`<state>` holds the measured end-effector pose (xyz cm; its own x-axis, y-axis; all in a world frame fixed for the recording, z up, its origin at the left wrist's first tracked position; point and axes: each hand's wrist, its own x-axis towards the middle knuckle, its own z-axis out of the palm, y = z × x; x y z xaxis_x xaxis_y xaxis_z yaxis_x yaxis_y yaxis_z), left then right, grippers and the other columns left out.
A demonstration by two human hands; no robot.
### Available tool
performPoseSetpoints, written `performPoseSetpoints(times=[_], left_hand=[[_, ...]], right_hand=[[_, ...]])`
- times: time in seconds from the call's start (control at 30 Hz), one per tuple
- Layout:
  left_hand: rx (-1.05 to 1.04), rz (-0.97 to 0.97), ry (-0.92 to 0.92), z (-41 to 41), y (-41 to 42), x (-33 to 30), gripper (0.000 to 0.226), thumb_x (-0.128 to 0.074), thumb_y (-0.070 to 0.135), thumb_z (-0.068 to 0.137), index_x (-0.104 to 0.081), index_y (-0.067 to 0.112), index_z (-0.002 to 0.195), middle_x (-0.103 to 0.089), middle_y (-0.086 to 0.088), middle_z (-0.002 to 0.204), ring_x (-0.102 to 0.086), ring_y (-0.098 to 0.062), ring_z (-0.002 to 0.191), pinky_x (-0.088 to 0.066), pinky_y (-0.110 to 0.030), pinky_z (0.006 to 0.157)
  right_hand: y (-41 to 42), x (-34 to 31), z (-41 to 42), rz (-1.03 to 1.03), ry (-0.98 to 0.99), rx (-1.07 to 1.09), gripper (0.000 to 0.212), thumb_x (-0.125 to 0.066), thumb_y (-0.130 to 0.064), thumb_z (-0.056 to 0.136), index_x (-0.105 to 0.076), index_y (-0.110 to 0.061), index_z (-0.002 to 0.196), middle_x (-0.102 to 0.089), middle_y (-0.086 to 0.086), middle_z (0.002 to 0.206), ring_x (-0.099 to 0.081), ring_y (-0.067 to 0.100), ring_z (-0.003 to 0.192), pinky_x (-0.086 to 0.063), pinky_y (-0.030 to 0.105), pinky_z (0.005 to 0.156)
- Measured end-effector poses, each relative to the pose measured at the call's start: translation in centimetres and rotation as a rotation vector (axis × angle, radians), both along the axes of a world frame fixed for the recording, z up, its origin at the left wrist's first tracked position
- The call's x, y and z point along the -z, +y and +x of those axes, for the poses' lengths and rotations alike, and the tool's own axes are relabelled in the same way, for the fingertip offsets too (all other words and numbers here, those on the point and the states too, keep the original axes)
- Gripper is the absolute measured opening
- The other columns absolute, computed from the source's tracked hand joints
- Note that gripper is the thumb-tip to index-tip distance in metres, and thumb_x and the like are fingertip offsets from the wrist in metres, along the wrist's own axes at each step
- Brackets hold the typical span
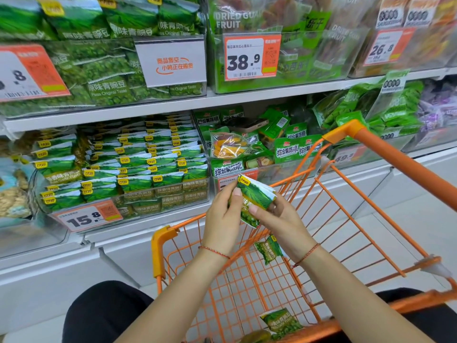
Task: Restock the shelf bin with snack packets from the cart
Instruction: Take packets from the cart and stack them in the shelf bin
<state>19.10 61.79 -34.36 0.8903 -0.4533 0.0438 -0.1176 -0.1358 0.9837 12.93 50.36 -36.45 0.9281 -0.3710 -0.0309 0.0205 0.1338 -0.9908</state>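
White shop shelving [153, 105] ahead, pale floor below. Clear plastic shelf bin [128, 196] packed with rows of green pea packets, price tag 15.8 [87, 217] on its front. Orange wire cart [291, 268] close beneath, loose green packets [268, 248] on its mesh. Left hand [222, 219] and right hand [282, 221] both pinching a small stack of green snack packets [252, 200] above the cart.

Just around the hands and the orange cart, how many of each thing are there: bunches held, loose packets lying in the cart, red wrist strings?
Bunch of green packets, held by left hand and right hand: 1
Loose green packets in the cart: 2
Red wrist strings: 2
Total: 5, leaving out a blurred item at the bottom edge.
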Motion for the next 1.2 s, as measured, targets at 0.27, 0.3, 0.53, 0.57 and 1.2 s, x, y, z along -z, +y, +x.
performPoseSetpoints(times=[0.27, 0.3, 0.53, 0.57, 1.2], left_hand=[[-0.201, -0.266, 0.117, 2.9, 4.1, -3.2, 0.037, -0.044, 0.019, 0.099, -0.048, 0.014, 0.135, -0.05, 0.02, 0.115, -0.049, 0.006, 0.107, -0.04, -0.001, 0.083], [-0.257, -0.285, 0.115, 3.5, 4.8, -3.5, 0.037, -0.044, 0.019, 0.099, -0.048, 0.012, 0.136, -0.049, 0.018, 0.117, -0.047, 0.004, 0.109, -0.038, 0.001, 0.081], [-0.611, -0.396, 0.07, 7.8, 11.2, -3.3, 0.026, -0.042, 0.016, 0.1, -0.062, 0.012, 0.117, -0.054, 0.01, 0.113, -0.05, -0.001, 0.105, -0.034, -0.02, 0.095], [-0.627, -0.394, 0.066, 8.4, 12.0, -3.2, 0.028, -0.042, 0.016, 0.101, -0.06, 0.011, 0.121, -0.053, 0.01, 0.116, -0.049, -0.001, 0.108, -0.033, -0.019, 0.096], [-0.901, 0.739, -0.67, 20.3, 22.9, 2.8, 0.065, -0.03, 0.046, 0.095, -0.032, 0.004, 0.144, -0.046, -0.015, 0.141, -0.032, -0.032, 0.137, -0.016, -0.051, 0.114]], right_hand=[[3.6, -3.9, 4.6, -0.121, 0.011, -0.052, 0.077, -0.078, -0.028, 0.076, -0.039, -0.009, 0.139, -0.048, -0.003, 0.131, -0.046, 0.01, 0.122, -0.042, 0.032, 0.104], [4.6, -4.2, 5.8, -0.143, 0.017, -0.059, 0.071, -0.078, -0.03, 0.076, -0.044, -0.006, 0.134, -0.052, 0.0, 0.125, -0.048, 0.008, 0.117, -0.043, 0.034, 0.103], [13.0, -5.8, 13.1, -0.439, -0.026, -0.189, 0.023, -0.076, -0.032, 0.076, -0.064, -0.022, 0.093, -0.071, -0.002, 0.096, -0.066, 0.015, 0.093, -0.051, 0.043, 0.092], [14.0, -6.1, 14.1, -0.448, -0.023, -0.21, 0.037, -0.079, -0.043, 0.069, -0.065, -0.018, 0.092, -0.072, 0.004, 0.097, -0.067, 0.021, 0.096, -0.049, 0.048, 0.093], [15.8, -6.7, 31.6, -0.721, 0.223, -0.213, 0.081, -0.067, -0.053, 0.078, -0.039, -0.007, 0.138, -0.046, 0.009, 0.141, -0.046, 0.022, 0.126, -0.035, 0.019, 0.092]])
